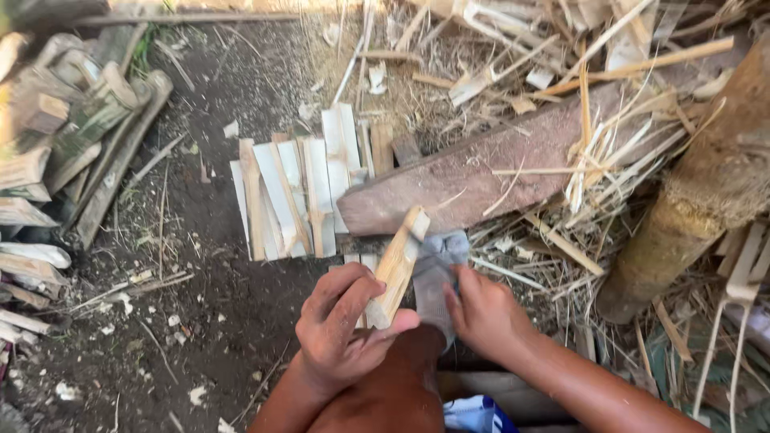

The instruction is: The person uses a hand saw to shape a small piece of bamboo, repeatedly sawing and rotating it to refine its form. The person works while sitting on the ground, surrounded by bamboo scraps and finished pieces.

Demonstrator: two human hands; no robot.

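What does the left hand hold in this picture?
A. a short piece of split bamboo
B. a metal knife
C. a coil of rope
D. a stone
A: the left hand has its fingers and thumb closed around a pale bamboo piece that slants up toward the plank, while the right hand touches a grey cloth beside it.

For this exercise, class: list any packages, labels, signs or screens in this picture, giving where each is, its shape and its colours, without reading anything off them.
No packages, labels, signs or screens can be made out.
Only doubtful item: a blue and white object at the bottom edge, below the person's arms, mostly cut off; its kind cannot be told.
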